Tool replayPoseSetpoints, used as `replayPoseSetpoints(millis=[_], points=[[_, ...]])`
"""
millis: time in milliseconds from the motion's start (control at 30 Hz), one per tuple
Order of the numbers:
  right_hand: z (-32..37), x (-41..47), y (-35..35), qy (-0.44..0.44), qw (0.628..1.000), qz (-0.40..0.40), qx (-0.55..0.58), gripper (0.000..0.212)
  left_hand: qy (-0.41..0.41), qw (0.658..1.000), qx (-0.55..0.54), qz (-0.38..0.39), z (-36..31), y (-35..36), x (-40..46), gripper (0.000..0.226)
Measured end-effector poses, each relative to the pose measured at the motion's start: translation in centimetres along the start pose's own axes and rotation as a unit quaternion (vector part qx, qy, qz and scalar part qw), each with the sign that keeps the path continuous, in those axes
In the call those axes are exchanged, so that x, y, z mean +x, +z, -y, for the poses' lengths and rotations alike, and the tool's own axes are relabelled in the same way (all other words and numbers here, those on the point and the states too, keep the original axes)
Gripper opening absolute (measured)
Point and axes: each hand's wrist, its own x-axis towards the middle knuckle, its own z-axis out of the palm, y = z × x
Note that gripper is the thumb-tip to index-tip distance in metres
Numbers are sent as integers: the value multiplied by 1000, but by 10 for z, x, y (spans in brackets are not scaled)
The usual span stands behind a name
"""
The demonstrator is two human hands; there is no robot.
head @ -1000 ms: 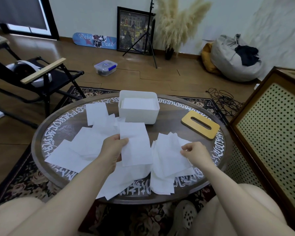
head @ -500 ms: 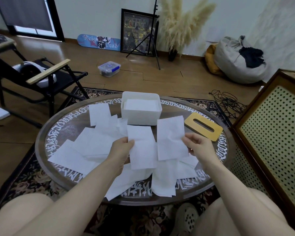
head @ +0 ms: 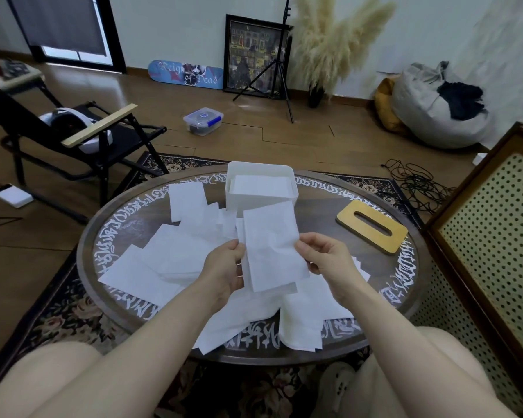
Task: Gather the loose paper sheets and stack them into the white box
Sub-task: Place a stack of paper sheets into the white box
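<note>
Paper sheets (head: 272,245), a small stack of them, hang lifted just in front of the white box (head: 261,188), pinched from both sides. Left hand (head: 224,271) nips the stack's left edge between thumb and curled fingers; right hand (head: 323,256) pinches the right edge the same way. Inside the box more paper lies flat. Loose sheets (head: 163,254) spread over the round table (head: 329,203) in front of and left of the box. Right of the box rests a wooden lid (head: 372,226).
</note>
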Motion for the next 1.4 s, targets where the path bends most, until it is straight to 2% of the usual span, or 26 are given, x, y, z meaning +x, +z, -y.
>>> replayPoseSetpoints(millis=[333, 467, 633, 733, 833, 1100, 1300, 1400], points=[[-3, -1, 0, 20, 998, 2, -56, 12, 2, 999, -21, 32, -1, -3, -2, 26], [-3, -3, -1, 22, 996, -6, -82, 7, 19, 999, 9, 29, 1, -3, 0, 24], [-1, -4, -5, 115, 984, 27, -136, 34, 22, 999, 12, 35, 1, -2, 0, 26], [-2, -6, -6, 118, 984, 54, -126, 23, 23, 998, 29, 41, 1, 0, 0, 27], [-4, -7, -8, 95, 988, 47, -116, 9, 24, 998, 48, 40, 4, 1, 1, 28], [-11, -5, -11, 66, 993, 42, -91, 6, 56, 993, 104, 4, 8, 5, 2, 30], [-8, -3, -28, 60, 990, -9, -126, 4, 62, 994, 82, -22, 5, 1, 5, 19], [-13, 1, -45, 67, 983, -59, -162, 11, 65, 994, 65, -52, 1, -6, 8, 18]])
